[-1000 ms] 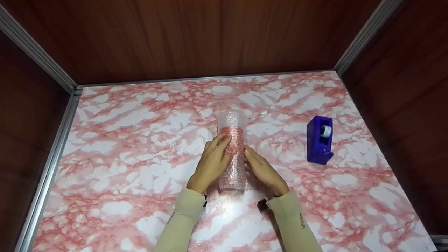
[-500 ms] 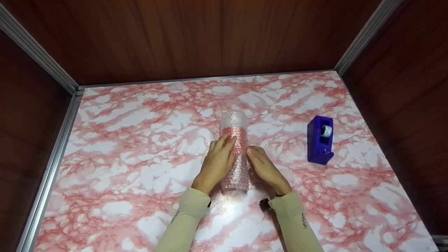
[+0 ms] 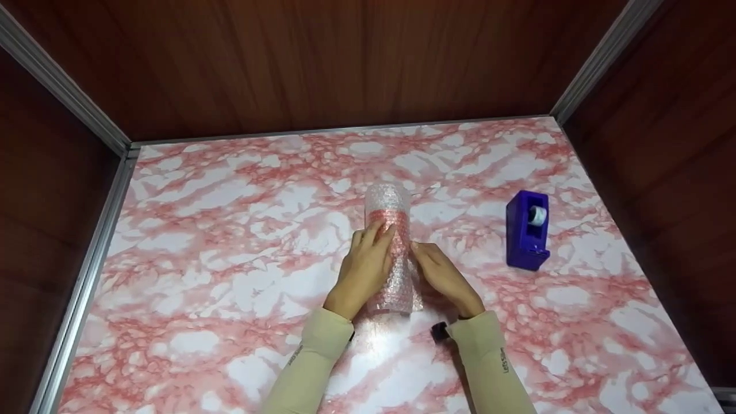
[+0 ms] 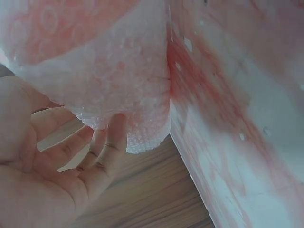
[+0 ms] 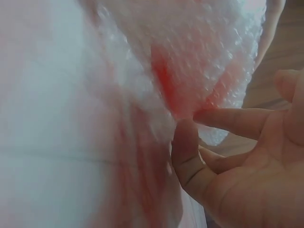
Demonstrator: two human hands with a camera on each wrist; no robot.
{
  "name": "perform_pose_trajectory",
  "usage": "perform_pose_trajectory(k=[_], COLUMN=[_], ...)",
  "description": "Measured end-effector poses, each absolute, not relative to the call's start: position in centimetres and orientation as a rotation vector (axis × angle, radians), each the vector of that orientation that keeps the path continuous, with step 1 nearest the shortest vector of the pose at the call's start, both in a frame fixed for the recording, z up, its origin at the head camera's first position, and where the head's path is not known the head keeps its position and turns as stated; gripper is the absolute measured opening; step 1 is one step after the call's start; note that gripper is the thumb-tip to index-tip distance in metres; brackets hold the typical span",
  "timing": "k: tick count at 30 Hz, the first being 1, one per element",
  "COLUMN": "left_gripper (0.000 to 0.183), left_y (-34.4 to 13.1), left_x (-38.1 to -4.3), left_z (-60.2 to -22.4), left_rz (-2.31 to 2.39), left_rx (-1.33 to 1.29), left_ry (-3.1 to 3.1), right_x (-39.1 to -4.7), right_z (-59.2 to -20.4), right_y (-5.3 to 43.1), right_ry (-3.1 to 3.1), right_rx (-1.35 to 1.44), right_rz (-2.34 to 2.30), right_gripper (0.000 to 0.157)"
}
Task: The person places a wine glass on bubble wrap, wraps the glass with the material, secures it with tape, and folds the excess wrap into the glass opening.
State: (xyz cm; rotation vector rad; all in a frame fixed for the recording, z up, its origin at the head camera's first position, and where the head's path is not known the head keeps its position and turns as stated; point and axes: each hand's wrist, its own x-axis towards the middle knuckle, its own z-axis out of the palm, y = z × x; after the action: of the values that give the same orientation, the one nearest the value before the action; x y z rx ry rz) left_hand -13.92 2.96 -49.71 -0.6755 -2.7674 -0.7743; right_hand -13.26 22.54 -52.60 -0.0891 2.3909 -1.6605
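A cylinder wrapped in bubble wrap (image 3: 388, 198) lies lengthwise on the table, its red middle showing through the clear layers. My left hand (image 3: 363, 267) holds it from the left, fingers bent over its top. In the left wrist view, the fingertips (image 4: 117, 124) press into the wrap. On the other side, my right hand (image 3: 443, 276) pinches the wrap low down between thumb and finger. The right wrist view shows that thumb (image 5: 185, 140) and finger meeting at the bubble wrap (image 5: 209, 61). A loose flap of wrap (image 3: 417, 302) sticks out at the cylinder's near right end.
A purple tape dispenser (image 3: 526, 230) with a roll of clear tape (image 3: 537, 215) stands to the right of the hands. The table (image 3: 230, 201) has a red and white marbled top. Dark wood panels (image 3: 345, 63) with metal edging enclose its back and sides.
The wrapped cylinder has shifted slightly to the right, with both hands moving along with it. More of the loose flap shows at its near right end. The tape dispenser stays in place.
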Motion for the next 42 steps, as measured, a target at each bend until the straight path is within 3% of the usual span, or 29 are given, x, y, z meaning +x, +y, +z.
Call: perform_pose_trajectory(k=[6,10,21,34,42], left_gripper=[0.048,0.047,0.046,0.046,0.049], left_y=[3.4,3.59,3.68,3.15,3.22], left_x=[-13.94,-13.94,-13.98,-13.9,-13.68], left_z=[-49.68,-49.65,-49.73,-49.66,-49.82], left_rz=[-0.722,-0.717,-0.715,-0.821,-0.941], left_rx=[-0.67,-0.668,-0.667,-0.656,-0.673], left_ry=[-2.775,-2.779,-2.78,-2.766,-2.755], right_x=[-13.32,-13.46,-13.51,-13.65,-13.21], right_z=[-52.76,-52.9,-52.64,-52.74,-52.29], right_y=[23.04,23.07,22.75,22.21,22.53], right_ry=[2.304,2.235,2.106,1.67,1.594], right_rx=[0.045,0.048,-0.042,0.329,0.311], right_rz=[-1.678,-1.755,-1.999,-2.375,-2.417], right_gripper=[0.068,0.067,0.058,0.049,0.035])
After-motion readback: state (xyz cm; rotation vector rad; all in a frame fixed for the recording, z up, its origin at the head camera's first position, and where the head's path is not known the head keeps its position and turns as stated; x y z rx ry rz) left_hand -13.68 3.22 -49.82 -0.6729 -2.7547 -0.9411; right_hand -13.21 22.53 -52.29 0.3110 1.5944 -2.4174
